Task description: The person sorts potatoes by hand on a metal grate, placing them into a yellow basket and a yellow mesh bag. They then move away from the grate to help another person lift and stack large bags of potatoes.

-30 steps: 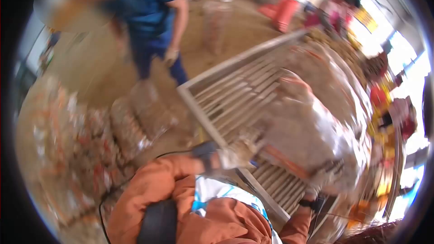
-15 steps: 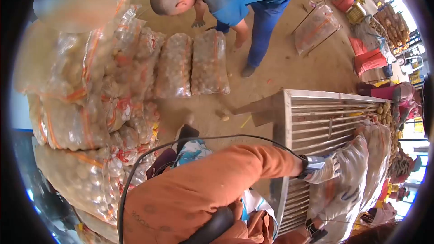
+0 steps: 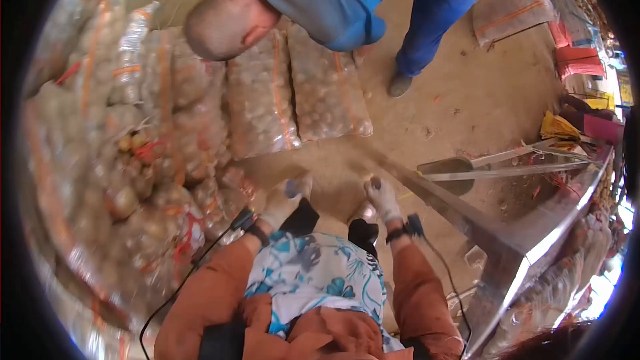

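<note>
My left hand, in a pale glove with grey fingertips, hangs in front of my body near the pile of potato sacks. Its fingers look loosely apart, though blurred, and I see nothing in them. My right hand, gloved alike, is over the bare floor to the right, its fingers slightly spread and holding nothing visible. Beyond my hands, two filled potato sacks lie side by side on the floor. These see-through sacks have orange stripes.
A bending co-worker in a blue shirt leans over the two floor sacks, hands mostly hidden. To my right stands a metal rack with jutting legs. Another sack lies farther back. Cables run along my arms.
My view has swung left, away from the rack. My hands have left the sacks on it and now hang before me. The co-worker appears closer and bends over the floor sacks.
</note>
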Available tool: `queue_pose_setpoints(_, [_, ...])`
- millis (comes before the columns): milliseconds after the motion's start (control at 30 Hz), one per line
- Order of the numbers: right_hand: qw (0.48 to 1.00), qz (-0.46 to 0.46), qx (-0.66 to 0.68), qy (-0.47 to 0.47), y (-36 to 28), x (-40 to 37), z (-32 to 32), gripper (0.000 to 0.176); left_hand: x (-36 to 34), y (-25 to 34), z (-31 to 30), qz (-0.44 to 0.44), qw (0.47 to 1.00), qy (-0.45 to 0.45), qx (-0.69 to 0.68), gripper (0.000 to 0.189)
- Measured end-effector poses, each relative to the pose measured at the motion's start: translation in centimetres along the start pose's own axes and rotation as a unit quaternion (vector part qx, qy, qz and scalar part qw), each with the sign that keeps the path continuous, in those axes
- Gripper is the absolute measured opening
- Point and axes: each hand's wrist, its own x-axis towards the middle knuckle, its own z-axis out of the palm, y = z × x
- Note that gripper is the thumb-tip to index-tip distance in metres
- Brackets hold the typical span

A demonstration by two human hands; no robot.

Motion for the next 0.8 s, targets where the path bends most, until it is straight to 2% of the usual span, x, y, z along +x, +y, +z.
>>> queue_pose_setpoints(33, [0.999, 0.006, 0.05, -0.012, 1.3, 4.8, 1.2, 0.036, 0.8, -4.3, 1.6, -0.073, 0.996, -0.015, -0.055, 0.027])
queue_pose_setpoints(67, [0.994, 0.012, 0.102, -0.024, 2.8, 9.8, 2.8, 0.038, 1.9, -6.8, 2.4, -0.078, 0.995, -0.019, -0.055, 0.027])
queue_pose_setpoints(133, [0.999, -0.033, -0.015, -0.003, 8.3, 19.7, 7.8, 0.041, 4.8, -11.3, 4.6, -0.135, 0.99, -0.049, -0.001, 0.032])
queue_pose_setpoints(200, [1.0, -0.003, 0.004, 0.024, 11.5, 26.8, 11.3, 0.05, 7.8, -17.3, 9.2, -0.144, 0.988, -0.032, -0.039, 0.031])
queue_pose_setpoints(267, [0.98, -0.013, -0.165, 0.107, 18.4, 34.2, 17.8, 0.055, 10.7, -22.9, 13.1, -0.167, 0.983, -0.006, -0.071, 0.031])
queue_pose_setpoints(300, [0.999, 0.013, 0.026, 0.023, 17.1, 34.9, 18.0, 0.059, 12.6, -25.1, 15.0, -0.164, 0.983, -0.003, -0.076, 0.031])
queue_pose_setpoints(333, [0.974, 0.042, 0.212, -0.061, 14.6, 34.8, 16.2, 0.067, 14.3, -26.6, 16.7, -0.161, 0.983, 0.001, -0.083, 0.031])
queue_pose_setpoints(367, [0.974, 0.041, 0.211, -0.073, 13.9, 35.3, 15.7, 0.067, 15.9, -27.8, 18.4, -0.186, 0.97, 0.011, -0.154, 0.032])
queue_pose_setpoints(400, [0.953, 0.025, 0.282, -0.108, 13.6, 35.6, 14.9, 0.067, 17.4, -28.7, 20.1, -0.209, 0.951, 0.023, -0.227, 0.033])
queue_pose_setpoints(433, [0.926, 0.011, 0.35, -0.141, 14.0, 35.9, 14.6, 0.067, 18.7, -29.8, 21.6, -0.219, 0.948, 0.027, -0.231, 0.033])
queue_pose_setpoints(467, [0.926, 0.012, 0.346, -0.15, 14.3, 36.4, 14.5, 0.067, 20.1, -30.8, 22.8, -0.229, 0.955, 0.045, -0.183, 0.035])
queue_pose_setpoints(500, [0.941, 0.014, 0.289, -0.174, 14.9, 36.9, 14.3, 0.059, 21.2, -30.8, 23.5, -0.239, 0.96, 0.062, -0.135, 0.037])
queue_pose_setpoints(533, [0.953, 0.016, 0.23, -0.194, 15.4, 37.3, 14.0, 0.051, 22.0, -30.6, 24.1, -0.245, 0.958, 0.064, -0.137, 0.037])
queue_pose_setpoints(567, [0.953, 0.014, 0.228, -0.199, 16.2, 37.4, 14.1, 0.051, 22.8, -29.2, 23.8, -0.272, 0.954, 0.044, -0.118, 0.038])
queue_pose_setpoints(633, [0.882, 0.092, 0.396, -0.24, 18.8, 37.5, 15.1, 0.05, 24.8, -27.7, 23.9, -0.297, 0.949, 0.033, -0.099, 0.04])
queue_pose_setpoints(667, [0.805, 0.061, 0.504, -0.309, 21.5, 37.7, 15.4, 0.047, 25.7, -27.4, 24.2, -0.28, 0.957, 0.04, -0.063, 0.046])
queue_pose_setpoints(700, [0.803, 0.056, 0.505, -0.312, 22.0, 37.1, 15.7, 0.047, 26.5, -27.4, 24.4, -0.263, 0.963, 0.046, -0.025, 0.055])
queue_pose_setpoints(767, [0.762, 0.065, 0.581, -0.278, 23.0, 36.3, 16.8, 0.049, 28.0, -27.7, 25.3, -0.238, 0.969, 0.063, 0.014, 0.056])
queue_pose_setpoints(800, [0.789, 0.068, 0.563, -0.236, 22.8, 36.1, 17.3, 0.052, 28.8, -28.0, 25.8, -0.228, 0.971, 0.07, 0.028, 0.056])
